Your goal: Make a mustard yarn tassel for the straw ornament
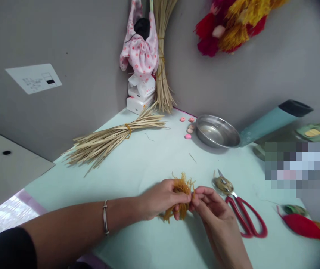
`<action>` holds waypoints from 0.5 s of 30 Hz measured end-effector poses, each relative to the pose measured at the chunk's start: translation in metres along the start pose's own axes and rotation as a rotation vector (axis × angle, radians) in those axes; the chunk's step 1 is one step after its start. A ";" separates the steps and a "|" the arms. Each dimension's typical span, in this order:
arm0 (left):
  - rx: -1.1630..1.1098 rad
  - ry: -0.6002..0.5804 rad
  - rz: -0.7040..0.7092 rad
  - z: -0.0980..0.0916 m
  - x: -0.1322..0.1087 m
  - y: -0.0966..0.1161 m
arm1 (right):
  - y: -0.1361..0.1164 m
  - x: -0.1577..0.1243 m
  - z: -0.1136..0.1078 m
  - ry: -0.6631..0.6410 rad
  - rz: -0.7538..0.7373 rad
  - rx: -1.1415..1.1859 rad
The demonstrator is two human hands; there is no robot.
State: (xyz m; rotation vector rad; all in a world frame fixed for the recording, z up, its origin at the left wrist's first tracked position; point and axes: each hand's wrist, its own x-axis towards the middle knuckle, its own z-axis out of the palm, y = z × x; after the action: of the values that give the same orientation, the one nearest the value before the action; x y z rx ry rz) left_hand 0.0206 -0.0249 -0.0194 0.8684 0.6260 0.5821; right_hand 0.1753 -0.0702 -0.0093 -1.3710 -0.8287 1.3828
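Observation:
A frayed bundle of mustard-yellow yarn (pixel 182 184) is gripped in my left hand (pixel 162 200), its loose ends sticking out above and below the fingers. My right hand (pixel 217 220) meets it from the right, thumb and fingertips pinched together at the bundle's edge on a yarn strand. Just right of that hand lie scissors with red handles (pixel 251 220), blades pointing away from me. Resting across the blades is a small brownish-gold object (pixel 223 184) whose kind I cannot make out.
A tied bundle of dry straw (pixel 115 139) lies at the back left. Behind are small pink beads (pixel 188 136), a steel bowl (pixel 218 131) and a teal tumbler (pixel 269 121). A red tassel-like piece (pixel 302 226) lies far right. Tissue packs (pixel 140 95) stand in the corner.

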 end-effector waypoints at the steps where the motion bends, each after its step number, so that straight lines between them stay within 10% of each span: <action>1: -0.004 -0.005 0.000 0.000 0.000 -0.001 | 0.000 0.000 0.001 0.006 -0.001 -0.007; 15: -0.271 0.030 -0.048 -0.002 0.003 -0.002 | 0.001 0.000 -0.001 -0.003 -0.026 -0.047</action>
State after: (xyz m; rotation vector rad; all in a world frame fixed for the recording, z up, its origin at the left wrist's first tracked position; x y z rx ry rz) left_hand 0.0215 -0.0226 -0.0232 0.5903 0.5778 0.6214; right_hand 0.1756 -0.0709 -0.0105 -1.3895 -0.8830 1.3536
